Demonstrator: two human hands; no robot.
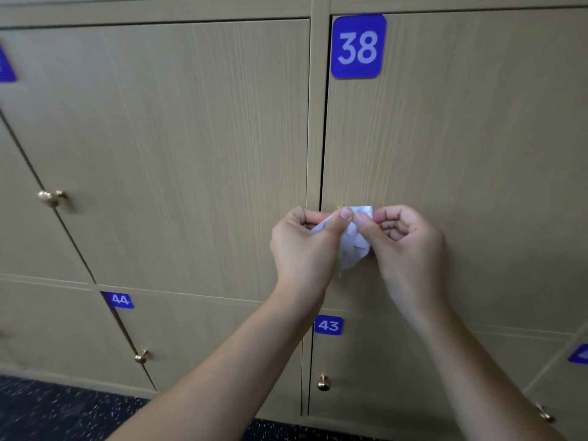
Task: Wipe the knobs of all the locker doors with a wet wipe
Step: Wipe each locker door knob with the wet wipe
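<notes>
Far left: brass knob [51, 197] on the upper-row door, bare, nothing touching it. Below it, door no. 44 [120, 300] w/ its knob [141, 356], also untouched.

Centre: left hand [305, 246] has fingers curled, thumb and fingers pinching the left side of the wet wipe [353, 240]. Wipe is bunched, held up against the left edge of door no. 38 [358, 46], approx. at knob height. A sliver of brass, prob. the no. 38 knob [340, 206], shows just above the wipe; rest is hidden behind it, so contact cannot be confirmed.

Right hand [410, 240]: fingers curled, thumb and forefinger pinching the wipe's right side. Judgement: two-hand grip serves to fold or wrap the wipe round the knob.

Lower right: door no. 43 [328, 325], knob [323, 383] uncovered. Far-right bottom knob [545, 414] blurred. Judgement: several knobs appear outstanding.
</notes>
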